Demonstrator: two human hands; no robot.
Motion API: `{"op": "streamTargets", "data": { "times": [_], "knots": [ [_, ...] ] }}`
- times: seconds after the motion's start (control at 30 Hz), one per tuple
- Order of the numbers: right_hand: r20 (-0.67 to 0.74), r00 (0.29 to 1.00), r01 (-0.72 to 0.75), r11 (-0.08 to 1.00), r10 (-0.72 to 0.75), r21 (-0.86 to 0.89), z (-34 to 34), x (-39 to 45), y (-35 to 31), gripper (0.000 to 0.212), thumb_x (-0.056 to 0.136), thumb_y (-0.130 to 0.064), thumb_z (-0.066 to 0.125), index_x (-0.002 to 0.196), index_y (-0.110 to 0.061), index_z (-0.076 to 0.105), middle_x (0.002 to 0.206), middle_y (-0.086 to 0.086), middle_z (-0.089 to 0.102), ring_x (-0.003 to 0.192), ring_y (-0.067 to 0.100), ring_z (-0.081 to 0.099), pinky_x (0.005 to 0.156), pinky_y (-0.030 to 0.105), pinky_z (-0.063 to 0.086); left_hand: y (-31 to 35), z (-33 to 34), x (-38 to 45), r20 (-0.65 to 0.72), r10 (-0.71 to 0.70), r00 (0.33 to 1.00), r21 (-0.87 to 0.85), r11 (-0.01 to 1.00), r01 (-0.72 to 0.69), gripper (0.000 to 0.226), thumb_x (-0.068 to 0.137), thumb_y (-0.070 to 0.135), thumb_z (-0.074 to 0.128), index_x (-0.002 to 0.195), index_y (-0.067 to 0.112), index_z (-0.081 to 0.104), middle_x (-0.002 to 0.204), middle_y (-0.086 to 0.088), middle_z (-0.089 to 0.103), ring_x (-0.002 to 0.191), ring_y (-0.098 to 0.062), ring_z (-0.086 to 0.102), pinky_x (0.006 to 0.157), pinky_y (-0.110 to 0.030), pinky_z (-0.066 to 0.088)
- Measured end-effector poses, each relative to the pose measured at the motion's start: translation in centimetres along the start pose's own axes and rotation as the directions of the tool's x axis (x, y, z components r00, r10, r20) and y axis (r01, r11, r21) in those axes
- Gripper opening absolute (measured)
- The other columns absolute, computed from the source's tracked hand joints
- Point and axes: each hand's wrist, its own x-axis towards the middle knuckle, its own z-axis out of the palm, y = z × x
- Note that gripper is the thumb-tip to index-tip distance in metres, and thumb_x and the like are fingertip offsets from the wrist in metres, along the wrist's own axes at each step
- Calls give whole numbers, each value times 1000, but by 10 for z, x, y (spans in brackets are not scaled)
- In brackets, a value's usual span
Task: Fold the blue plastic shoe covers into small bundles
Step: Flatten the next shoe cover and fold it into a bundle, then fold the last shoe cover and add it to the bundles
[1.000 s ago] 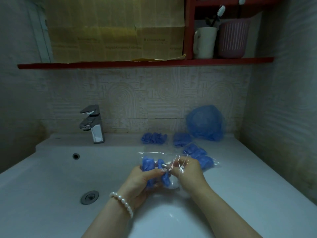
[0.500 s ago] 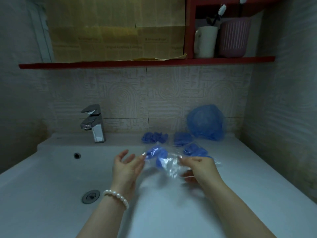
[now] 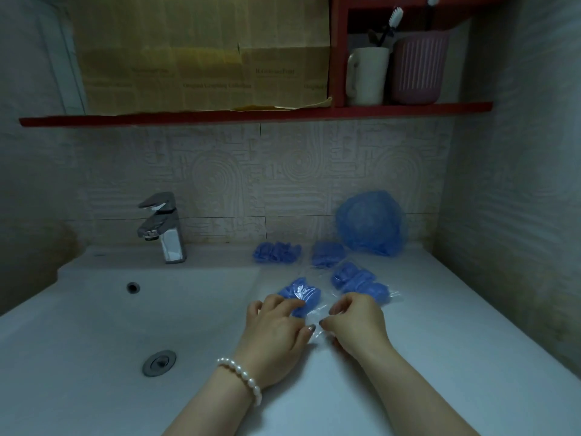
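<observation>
Head view: bagged bundle lies crosswise.

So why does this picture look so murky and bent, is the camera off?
Head view: the light is dim with a bluish-green cast. The wide lens bows the red shelf and the sink edges. The tap shows a bright glint, and the clear bag by the left hand and right hand glints faintly. The print on the cardboard is too soft to read.
</observation>
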Motion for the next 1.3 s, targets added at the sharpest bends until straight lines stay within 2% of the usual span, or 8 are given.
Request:
{"op": "streamTargets", "data": {
  "times": [0.33, 0.53, 0.63, 0.73, 0.87, 1.07, 1.2, 1.3],
  "knots": [
    [91, 995, 70, 961, -47, -266, -16, -13, -15, 40, 84, -49, 58, 70, -14, 68, 57, -1, 63, 57, 15, 60, 60, 27, 48, 2, 0, -6, -249, 127, 960, -198, 964, -179, 46, 82, 51, 41, 122, 30, 53, 112, 11, 61, 101, -11, 56, 86, -26, 33],
    [-344, 881, 311, 946, -324, -96, -52, 24, -18, 44, 84, -19, 60, 47, -16, 38, 49, 0, 41, 49, 16, 38, 50, 28, 26, 2, 4, 6, 57, 110, 992, -127, 987, -102, 46, 96, 41, 32, 141, 30, 31, 145, 12, 35, 134, -8, 30, 114, -31, 10],
    [-339, 837, 369, 900, -430, -229, -59, 69, -7, 17, 86, -21, 61, 73, -14, 69, 94, 9, 57, 89, 26, 55, 70, 28, 37, 4, 4, 21, 130, 100, 986, -102, 991, -87, 41, 99, 31, 28, 139, 23, 37, 151, 9, 27, 143, -11, 13, 117, -46, -4],
    [-176, 890, 268, 795, -420, -544, -60, 107, -2, 28, 88, -39, 58, 113, -28, 68, 147, 9, 27, 134, 31, 24, 109, 38, 20, -1, 10, 27, 204, 140, 969, -78, 989, -126, 66, 91, 61, 20, 149, 33, 6, 157, 12, -8, 143, -11, -18, 112, -50, -18],
    [-97, 925, 189, 665, -368, -722, -56, 146, -15, 39, 88, -52, 51, 125, -40, 56, 158, 5, 0, 143, 32, -2, 115, 49, 5, -3, 6, 19, 178, 223, 958, -125, 971, -203, 74, 67, 83, 1, 132, 56, -21, 141, 21, -40, 127, -4, -45, 103, -47, -32],
    [-61, 988, 35, 586, -143, -810, -31, 195, -18, 68, 92, -53, 40, 149, -30, 10, 158, 7, -10, 145, 31, -6, 116, 53, 2, -4, 5, 18, 285, 252, 925, -147, 965, -218, 84, 66, 86, 10, 141, 53, -6, 145, 21, -27, 132, -6, -38, 106, -46, -28],
    [-159, 970, 49, 784, -186, -619, -27, 204, -20, 53, 86, -35, 40, 135, -16, 46, 143, 11, 42, 132, 33, 37, 106, 50, 32, -4, 4, 19, 348, 241, 906, -138, 969, -205, 86, 75, 83, 18, 146, 41, -6, 148, 22, -23, 135, -6, -33, 110, -52, -21],
    [-464, 840, 336, 941, -283, 33, -45, 174, -44, 40, 83, -26, 45, 109, -6, 67, 106, 10, 67, 103, 26, 60, 89, 34, 46, -3, 4, 19, 369, 231, 900, -141, 971, -191, 82, 78, 80, 21, 146, 41, -4, 152, 19, -19, 138, -9, -28, 111, -53, -18]
  ]
}}
